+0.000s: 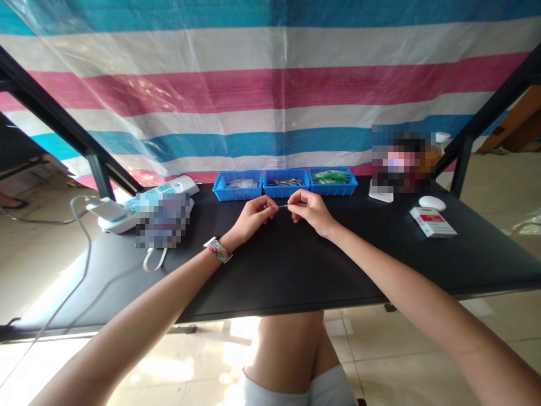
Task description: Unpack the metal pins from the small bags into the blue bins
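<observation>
My left hand (pixel 256 219) and my right hand (pixel 310 211) face each other above the black table, their fingers pinched. Between their fingertips runs a thin, silvery metal rod (pixel 283 206), one end in each hand; it is too small to tell its exact kind. Just behind the hands stand three blue bins in a row. Whitish, clear small pieces (pixel 242 184) lie in the left bin (pixel 236 195). Slim metal pieces (pixel 288 182) fill part of the middle bin (pixel 271 192), and green plastic pieces (pixel 332 176) are in the right bin (pixel 333 190).
A white power strip (pixel 122 223) with a plugged-in charger (pixel 107 208) and cable is at the left, beside a blurred-out object (pixel 164 220). On the right are a cigarette pack (pixel 434 223), a white oval item (pixel 431 203) and a bottle (pixel 442 141). Black frame posts flank the table.
</observation>
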Available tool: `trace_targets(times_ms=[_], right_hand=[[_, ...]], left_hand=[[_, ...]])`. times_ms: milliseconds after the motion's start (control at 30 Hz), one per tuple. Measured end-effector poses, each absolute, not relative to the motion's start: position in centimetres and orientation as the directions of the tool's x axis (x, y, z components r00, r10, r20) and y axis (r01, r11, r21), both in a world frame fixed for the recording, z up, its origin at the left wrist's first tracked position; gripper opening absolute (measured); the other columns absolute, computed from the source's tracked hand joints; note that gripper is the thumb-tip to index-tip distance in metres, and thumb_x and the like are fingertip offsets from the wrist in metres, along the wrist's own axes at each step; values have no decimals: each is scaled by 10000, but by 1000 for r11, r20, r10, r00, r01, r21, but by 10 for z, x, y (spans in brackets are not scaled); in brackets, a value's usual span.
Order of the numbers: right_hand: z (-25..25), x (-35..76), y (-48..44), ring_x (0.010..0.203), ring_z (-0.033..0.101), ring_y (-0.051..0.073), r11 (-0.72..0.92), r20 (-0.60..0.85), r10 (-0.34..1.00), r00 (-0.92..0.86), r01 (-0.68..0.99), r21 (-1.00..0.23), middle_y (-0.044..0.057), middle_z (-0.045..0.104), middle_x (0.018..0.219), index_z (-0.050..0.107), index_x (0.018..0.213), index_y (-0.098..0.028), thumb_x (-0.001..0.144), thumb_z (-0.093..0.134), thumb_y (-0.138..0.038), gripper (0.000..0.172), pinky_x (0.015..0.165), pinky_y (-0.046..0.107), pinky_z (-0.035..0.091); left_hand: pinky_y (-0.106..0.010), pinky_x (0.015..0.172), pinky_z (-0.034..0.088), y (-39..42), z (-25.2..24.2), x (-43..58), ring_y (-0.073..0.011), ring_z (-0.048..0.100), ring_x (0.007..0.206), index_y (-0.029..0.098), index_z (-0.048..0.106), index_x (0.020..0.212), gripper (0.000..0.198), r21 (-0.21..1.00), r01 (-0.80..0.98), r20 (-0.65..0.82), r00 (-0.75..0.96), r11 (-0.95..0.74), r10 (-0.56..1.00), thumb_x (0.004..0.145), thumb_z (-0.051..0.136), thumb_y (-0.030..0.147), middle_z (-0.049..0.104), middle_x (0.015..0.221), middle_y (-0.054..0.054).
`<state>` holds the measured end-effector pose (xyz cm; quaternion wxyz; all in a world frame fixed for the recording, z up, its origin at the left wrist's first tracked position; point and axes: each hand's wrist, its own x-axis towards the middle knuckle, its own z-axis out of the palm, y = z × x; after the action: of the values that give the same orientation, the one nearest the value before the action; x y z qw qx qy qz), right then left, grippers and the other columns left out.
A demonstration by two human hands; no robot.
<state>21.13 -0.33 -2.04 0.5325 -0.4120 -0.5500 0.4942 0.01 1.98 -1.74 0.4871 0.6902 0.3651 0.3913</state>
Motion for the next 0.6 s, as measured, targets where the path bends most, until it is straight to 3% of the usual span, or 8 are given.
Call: trace_targets(times_ms=[233, 467, 600], right_hand=[[-19, 211, -5, 586, 613, 103, 24, 43, 993, -107, -174, -984, -28, 654, 743, 636, 823, -196, 697, 821, -332, 263, 525, 227, 567], [-21, 209, -5, 582, 630, 108, 93, 102, 993, -66, -135, -987, -35, 642, 723, 646, 773, -184, 652, 812, -268, 222, 549, 242, 582], [-22, 208, -6, 587, 627, 113, 125, 133, 988, -73, -99, -987, -32, 642, 728, 650, 778, -187, 664, 806, -281, 215, 552, 251, 584]], left_hand=[[-239, 581, 407, 19, -18, 0, -118, 516, 629, 176, 659, 851, 300, 951, 113, 226, 378, -287, 898, 824, 807, 435, 592, 718, 12], [-246, 585, 425, 21, -20, 0, -150, 594, 711, 165, 677, 856, 328, 965, 132, 150, 429, -226, 891, 906, 646, 488, 634, 783, -28], [-249, 581, 406, 21, -19, 0, -133, 542, 650, 171, 652, 798, 398, 956, 168, 150, 427, -242, 891, 912, 664, 552, 602, 717, -9]])
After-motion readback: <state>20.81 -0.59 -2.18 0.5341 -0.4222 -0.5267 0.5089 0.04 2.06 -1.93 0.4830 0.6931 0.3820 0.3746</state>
